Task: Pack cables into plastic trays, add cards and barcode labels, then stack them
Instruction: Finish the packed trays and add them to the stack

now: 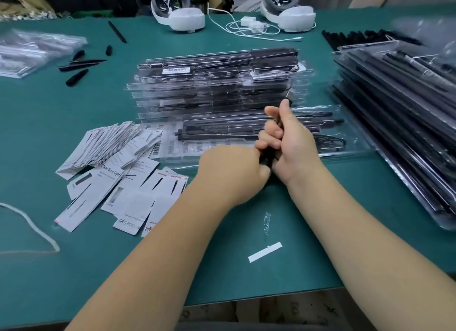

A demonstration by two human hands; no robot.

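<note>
Two hands meet over the near edge of an open tray: the right hand [288, 143] has its fingers curled round a bundled black cable [269, 155], whose plug end [288, 96] sticks up past the thumb, and the left hand [232, 175] pinches the bundle's lower part, knuckles towards the camera. The cable looks light and limp, apt to spring loose from its coil, so a hold round the middle of the bundle seems wisest, with the stiff plug end left free to steer into its slot. How many loops it has, and whether a tie binds them, is hidden inside the two fists.

Just behind the hands lies the open plastic tray [345, 143], thin, clear and probably flimsy, already holding long black parts; its front rim is partly covered by the hands. Behind it stands a stack of filled trays [217, 83], one showing a barcode label [175, 70]. Left of the tray, a sheet of barcode labels [158, 143] lies beside a fanned heap of printed cards [111, 162], slick-looking and easy to take two at once. A second pile of trays [394, 108] leans at the right, blurred and cut off by the frame edge. All rests on the green table [74, 108], where a small white strip [265, 252] lies near the forearms.
</note>
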